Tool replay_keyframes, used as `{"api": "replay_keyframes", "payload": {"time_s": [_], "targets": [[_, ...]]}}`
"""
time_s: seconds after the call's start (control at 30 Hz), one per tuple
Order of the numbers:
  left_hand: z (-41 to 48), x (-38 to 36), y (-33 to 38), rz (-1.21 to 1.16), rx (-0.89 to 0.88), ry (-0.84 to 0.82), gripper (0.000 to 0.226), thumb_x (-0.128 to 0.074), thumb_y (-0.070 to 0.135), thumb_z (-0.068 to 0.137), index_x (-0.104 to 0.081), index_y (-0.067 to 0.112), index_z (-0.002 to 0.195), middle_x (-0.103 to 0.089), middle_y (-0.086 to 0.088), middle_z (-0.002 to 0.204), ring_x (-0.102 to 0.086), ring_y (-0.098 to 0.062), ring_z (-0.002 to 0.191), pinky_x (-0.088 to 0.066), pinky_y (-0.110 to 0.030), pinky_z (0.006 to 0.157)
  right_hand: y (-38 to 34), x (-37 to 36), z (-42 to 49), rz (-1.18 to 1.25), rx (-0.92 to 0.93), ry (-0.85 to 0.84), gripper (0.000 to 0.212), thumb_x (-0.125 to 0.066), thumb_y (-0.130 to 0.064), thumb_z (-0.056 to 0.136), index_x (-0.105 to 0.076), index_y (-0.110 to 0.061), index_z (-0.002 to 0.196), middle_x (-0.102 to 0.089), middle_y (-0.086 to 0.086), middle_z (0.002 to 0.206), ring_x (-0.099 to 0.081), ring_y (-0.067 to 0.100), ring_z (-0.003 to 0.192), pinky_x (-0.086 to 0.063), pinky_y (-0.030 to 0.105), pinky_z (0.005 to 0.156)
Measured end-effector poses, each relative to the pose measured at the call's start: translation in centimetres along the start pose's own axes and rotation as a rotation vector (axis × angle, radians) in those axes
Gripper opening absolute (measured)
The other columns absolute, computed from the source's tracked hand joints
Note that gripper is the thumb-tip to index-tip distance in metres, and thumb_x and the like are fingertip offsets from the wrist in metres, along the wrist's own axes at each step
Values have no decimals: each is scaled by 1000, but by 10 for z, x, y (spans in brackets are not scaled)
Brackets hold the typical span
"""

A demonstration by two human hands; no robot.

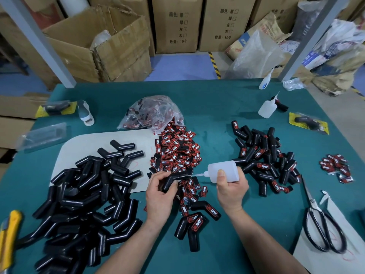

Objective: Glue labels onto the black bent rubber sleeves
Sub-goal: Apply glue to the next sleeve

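Black bent rubber sleeve (175, 177) sits in my left hand (159, 192), fingers and thumb curled round its lower leg. I hold it just above the green table (217, 115), at the near edge of the heap of red-and-black labels (177, 149). My right hand (231, 189) is wrapped round the glue bottle (223, 171), thumb pressed on its side. The bottle lies nearly level, with its nozzle (197, 175) aimed left at the sleeve's upper leg; whether the tip touches the rubber I cannot tell.

I judge this to be the gluing step, since I see no label on this sleeve. The next move calls for a light squeeze to lay a small bead on the upper leg. Then I need a free hand to lift one label from the heap and press it on squarely. Bare sleeves (85, 194) lie heaped to my left, labelled sleeves (264, 161) to my right.
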State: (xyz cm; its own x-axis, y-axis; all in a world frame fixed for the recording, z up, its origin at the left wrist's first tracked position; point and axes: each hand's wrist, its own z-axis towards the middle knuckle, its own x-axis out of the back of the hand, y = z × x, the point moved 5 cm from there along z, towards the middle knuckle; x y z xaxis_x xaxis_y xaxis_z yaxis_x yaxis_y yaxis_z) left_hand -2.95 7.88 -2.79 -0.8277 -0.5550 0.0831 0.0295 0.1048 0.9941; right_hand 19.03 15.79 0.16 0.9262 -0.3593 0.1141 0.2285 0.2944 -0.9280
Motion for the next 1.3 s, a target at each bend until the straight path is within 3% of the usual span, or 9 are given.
{"api": "replay_keyframes", "payload": {"time_s": [0.27, 0.33, 0.5, 0.73, 0.9, 0.97, 1.07, 1.3], "targets": [[0, 0, -1, 8, 14, 5, 47, -80, 4, 86, -67, 47, 101, -68, 13, 109, -68, -12, 101, -57, -36, 94, -1, -2, -1, -19, 5, -10, 30, -63, -41, 76, -47, -17, 69, -58, -20, 63, -52, -8, 55, -34, 5, 49], [0, 0, -2, 0, 20, 11, 47, -80, 4, 85, -67, 46, 101, -68, 13, 108, -68, -13, 101, -57, -37, 94, -1, 0, 0, -15, -3, 3, 31, -63, -42, 76, -48, -16, 69, -50, -14, 53, -51, -7, 54, -35, 6, 49], [0, -1, -2, -9, 11, 8, 49, -79, 1, 85, -67, 46, 100, -68, 11, 108, -68, -16, 101, -56, -40, 95, -1, 0, 0, -26, 1, 7, 37, -63, -42, 75, -49, -9, 66, -46, -15, 55, -50, -7, 53, -35, 8, 49], [0, 0, -1, -19, 11, 8, 48, -79, 0, 85, -68, 44, 101, -69, 8, 107, -68, -20, 100, -56, -43, 94, 0, 1, 0, -15, -2, 9, 31, -64, -43, 75, -47, -16, 68, -46, -14, 54, -49, -6, 53, -35, 10, 48], [-1, -2, 1, 13, -19, -14, 49, -79, 1, 85, -67, 46, 100, -67, 13, 107, -67, -13, 99, -56, -32, 89, -1, -2, -3, -17, 24, -6, 27, -64, -42, 76, -44, -26, 68, -51, -14, 54, -49, -6, 53, -35, 9, 48], [-1, -2, 3, 27, -42, -20, 51, -79, 1, 85, -66, 48, 99, -65, 17, 108, -66, -10, 100, -55, -25, 88, -1, -2, -3, -10, 26, -10, 29, -64, -41, 76, -44, -22, 67, -56, -16, 59, -49, -7, 53, -34, 8, 48], [-2, -2, 6, 39, -64, -19, 53, -79, 0, 85, -66, 49, 99, -65, 20, 109, -66, -7, 102, -53, -17, 86, 0, 0, -2, 0, 20, -4, 33, -64, -42, 77, -47, -15, 68, -46, -13, 52, -49, -6, 52, -35, 9, 48], [-2, -2, 6, 35, -62, -19, 52, -79, 1, 85, -66, 49, 99, -64, 20, 109, -66, -6, 101, -52, -14, 83, -6, -3, -2, -35, 53, -35, 31, -63, -40, 77, -44, -18, 67, -42, -16, 53, -49, -8, 52, -32, 4, 49]]}}
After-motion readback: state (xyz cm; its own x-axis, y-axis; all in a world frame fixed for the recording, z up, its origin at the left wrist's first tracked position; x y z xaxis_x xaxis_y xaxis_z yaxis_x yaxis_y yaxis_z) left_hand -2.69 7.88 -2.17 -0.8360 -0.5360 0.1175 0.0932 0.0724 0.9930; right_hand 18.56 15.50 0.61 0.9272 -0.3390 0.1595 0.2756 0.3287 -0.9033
